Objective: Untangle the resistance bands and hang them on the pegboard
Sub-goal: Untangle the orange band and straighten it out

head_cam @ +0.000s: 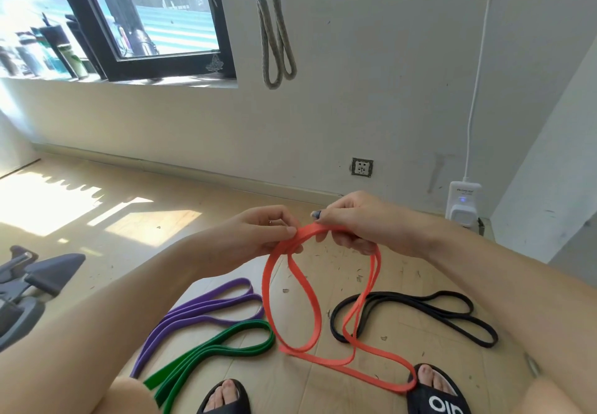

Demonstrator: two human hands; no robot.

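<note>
Four flat rubber resistance bands in view, all in the lower half of the frame. Orange flat rubber band: top of its loop is held up at frame centre, the rest hangs in twisted loops, and the low end lies on the light wood floor, reaching the black slide sandal at lower right. Left hand: fingers curled, thumb and fingertips pinching the orange strap. Right hand: just beside the left, fingers curled round the same strap from above.

Purple flat band folded on the floor, lower left of centre; dark green flat band folded just below it, touching or nearly so. Thin black band lies looped at lower right, with the orange strand crossing in front of it.

Grey woven rope loops hang on the white wall, top centre. Containers: dark bottles on the window sill, upper left; contents cannot be told.

Writing: white letters on the sandal strap, only partly visible. White power strip at right carries a small label, too small to read.
</note>
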